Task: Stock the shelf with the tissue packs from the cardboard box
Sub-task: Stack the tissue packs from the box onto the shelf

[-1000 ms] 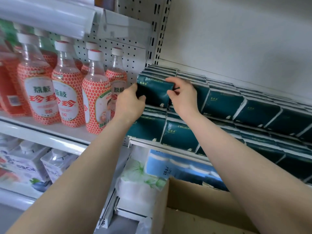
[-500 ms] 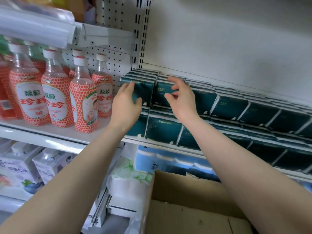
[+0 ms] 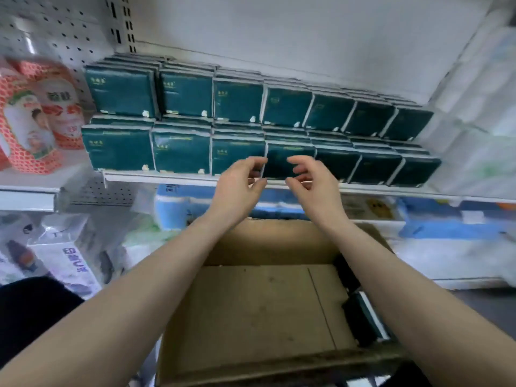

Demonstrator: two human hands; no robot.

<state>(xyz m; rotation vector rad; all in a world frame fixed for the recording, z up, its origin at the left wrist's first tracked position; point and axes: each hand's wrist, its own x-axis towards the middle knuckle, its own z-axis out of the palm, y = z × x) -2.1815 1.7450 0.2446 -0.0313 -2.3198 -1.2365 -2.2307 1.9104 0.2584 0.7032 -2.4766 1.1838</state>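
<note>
Both empty w/ fingers loosely curled, left hand [image 3: 237, 182] & right hand [image 3: 312, 182] hover just in front of the shelf [image 3: 167, 178] edge; leftover tissue packs [image 3: 360, 319] lie below, lined along the cardboard box [image 3: 251, 303]'s R wall, so right hand's nearer.

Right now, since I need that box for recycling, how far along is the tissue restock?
Done: dark green tissue packs fill the shelf in two tiers, side to side. In hand: nothing; the left hand and right hand hover empty before the shelf, fingers loosely curled. Left: a few dark packs lie along the right side of the cardboard box.
</note>
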